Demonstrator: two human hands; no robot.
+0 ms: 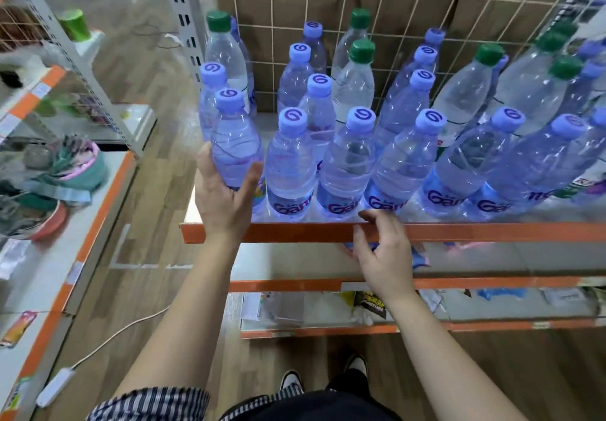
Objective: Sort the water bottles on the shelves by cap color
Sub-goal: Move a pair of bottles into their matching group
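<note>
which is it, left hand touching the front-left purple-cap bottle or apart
Touching. The head view shows the left hand wrapping thumb and fingers round the front-left purple-cap bottle.

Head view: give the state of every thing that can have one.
left hand, gripping the front-left bottle
right hand, holding the shelf edge
front-left bottle, upright, capped
purple-cap bottles, upright, capped
green-cap bottles, upright, capped, mixed among purple ones behind
</note>
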